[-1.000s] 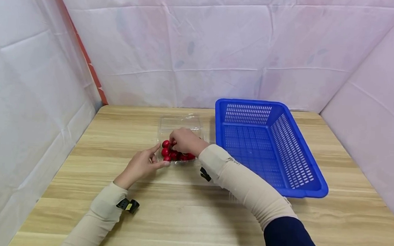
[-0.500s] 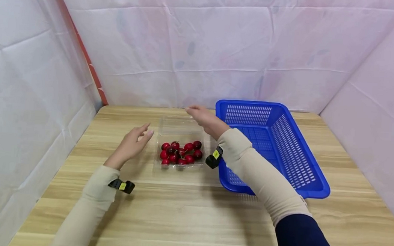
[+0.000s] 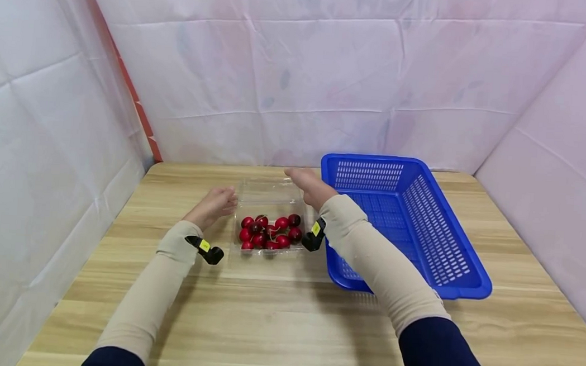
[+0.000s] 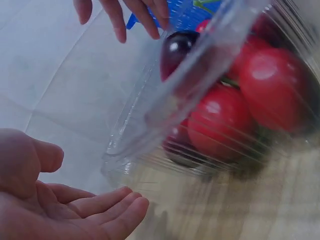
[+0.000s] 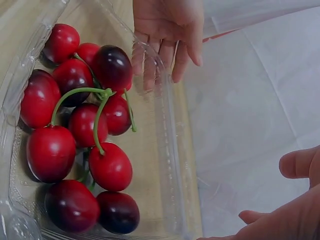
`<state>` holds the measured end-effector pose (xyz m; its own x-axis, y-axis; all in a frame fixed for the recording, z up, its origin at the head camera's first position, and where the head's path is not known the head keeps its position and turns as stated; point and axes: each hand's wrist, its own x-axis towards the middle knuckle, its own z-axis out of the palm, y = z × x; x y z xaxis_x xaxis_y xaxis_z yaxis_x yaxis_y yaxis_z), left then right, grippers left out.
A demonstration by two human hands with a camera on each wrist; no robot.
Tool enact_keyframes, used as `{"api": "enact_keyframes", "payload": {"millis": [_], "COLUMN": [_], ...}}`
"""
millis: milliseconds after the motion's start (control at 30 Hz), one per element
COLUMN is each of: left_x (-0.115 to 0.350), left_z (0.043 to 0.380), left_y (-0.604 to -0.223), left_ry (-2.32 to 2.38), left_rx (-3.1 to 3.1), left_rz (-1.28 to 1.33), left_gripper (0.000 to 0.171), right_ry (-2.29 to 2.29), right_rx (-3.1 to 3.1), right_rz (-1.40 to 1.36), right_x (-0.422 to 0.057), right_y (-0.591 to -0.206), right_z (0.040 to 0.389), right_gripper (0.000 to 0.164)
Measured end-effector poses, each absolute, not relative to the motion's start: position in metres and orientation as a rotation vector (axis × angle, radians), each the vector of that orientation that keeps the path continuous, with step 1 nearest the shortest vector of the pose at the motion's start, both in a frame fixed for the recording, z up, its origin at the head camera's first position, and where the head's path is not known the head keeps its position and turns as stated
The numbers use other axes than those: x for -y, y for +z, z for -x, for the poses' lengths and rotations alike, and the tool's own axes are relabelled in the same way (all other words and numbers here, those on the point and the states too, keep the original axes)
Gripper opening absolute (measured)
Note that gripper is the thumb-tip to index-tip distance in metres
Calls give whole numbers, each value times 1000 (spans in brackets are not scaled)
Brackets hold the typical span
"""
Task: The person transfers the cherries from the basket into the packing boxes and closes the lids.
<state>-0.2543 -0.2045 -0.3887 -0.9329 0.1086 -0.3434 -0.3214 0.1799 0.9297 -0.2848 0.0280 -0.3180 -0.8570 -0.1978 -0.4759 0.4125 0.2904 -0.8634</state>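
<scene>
Red and dark-red cherries (image 3: 271, 233), some with green stems, lie in a clear plastic box (image 3: 253, 207) on the table. Its clear lid (image 3: 269, 191) is folded back toward the wall. Beside the box's left side is my left hand (image 3: 215, 205), fingers extended and holding nothing, as the left wrist view shows. My right hand (image 3: 314, 189) hovers at the far right corner of the box near the lid, its fingers loose with nothing in them. In the right wrist view the cherries (image 5: 75, 130) are close up, with stems joined over them.
A blue perforated plastic basket (image 3: 469, 272) stands right of the box, and my right forearm passes over its near left corner. The wooden table (image 3: 264, 321) meets cloth walls (image 3: 324, 84) at the back and both sides.
My right hand has come out of the cherries and moved back and right to the lid side. The left hand let go of the box, drew left, then came back beside it.
</scene>
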Motion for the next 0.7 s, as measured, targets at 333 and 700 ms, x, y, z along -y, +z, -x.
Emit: {"api": "enact_keyframes", "payload": {"millis": [333,700], "left_x": [202,221], "left_z": [255,243], "left_y": [-396,-394], "left_ry": [1726,1770], "left_rx": [-2152,-2267], "left_rz": [160,128], "left_gripper": [55,52], "right_ry": [-1522,-1624], "right_rx": [-2049,-1991], "right_rz": [-228,-216], "right_x": [-34,-24], "right_y": [-321,-326], "right_z": [286,281], "right_gripper": [65,56]}}
